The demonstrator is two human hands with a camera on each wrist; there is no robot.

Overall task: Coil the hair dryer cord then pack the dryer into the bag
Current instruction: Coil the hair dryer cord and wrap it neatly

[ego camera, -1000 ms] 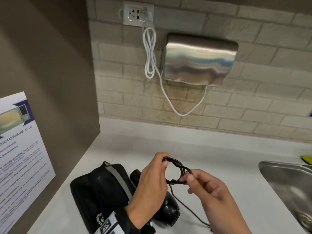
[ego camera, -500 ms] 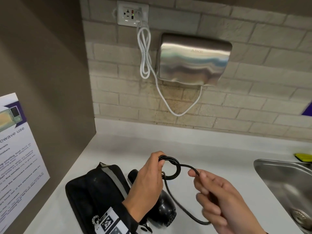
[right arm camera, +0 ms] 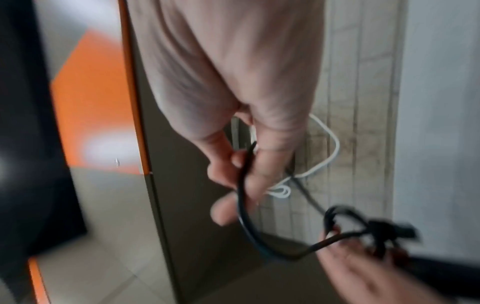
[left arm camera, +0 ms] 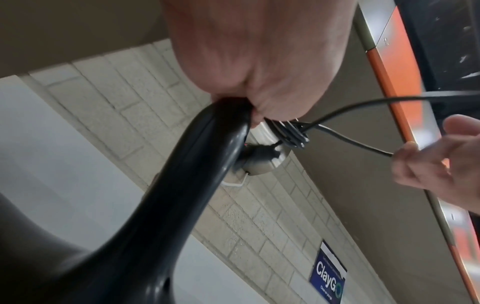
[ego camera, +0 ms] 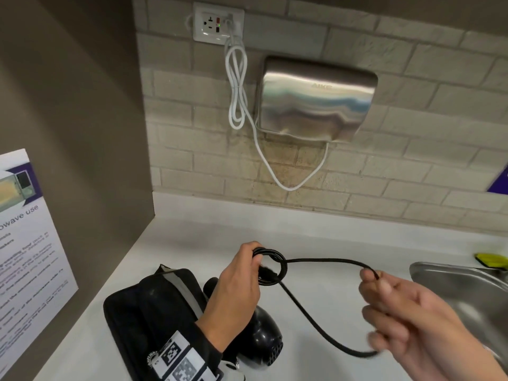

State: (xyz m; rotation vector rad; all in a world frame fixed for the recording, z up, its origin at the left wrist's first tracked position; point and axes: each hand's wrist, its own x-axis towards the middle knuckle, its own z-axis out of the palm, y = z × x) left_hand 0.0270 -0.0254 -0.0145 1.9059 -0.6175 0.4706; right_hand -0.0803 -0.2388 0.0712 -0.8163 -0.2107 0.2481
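Note:
A black hair dryer (ego camera: 264, 334) lies on the white counter (ego camera: 330, 243), beside a black bag (ego camera: 154, 320) at the near left. Above the dryer, my left hand (ego camera: 239, 273) grips a small coil of its black cord (ego camera: 270, 270). From the coil the cord arcs right to my right hand (ego camera: 376, 281), which pinches it between thumb and fingers, then sags back down to the dryer. In the left wrist view the dryer's handle (left arm camera: 194, 174) rises to my left palm. The right wrist view shows my right fingers (right arm camera: 233, 164) curled round the cord (right arm camera: 241, 197), blurred.
A steel sink (ego camera: 453, 284) is set into the counter at the right, a yellow sponge (ego camera: 492, 259) behind it. A wall hand dryer (ego camera: 316, 100) with a white cable (ego camera: 239, 86) hangs above. A brown panel with a poster (ego camera: 27, 229) closes the left side.
My right hand has left the coil and travelled right along the cord, drawing out a long arc. My left hand keeps the coil in about the same place.

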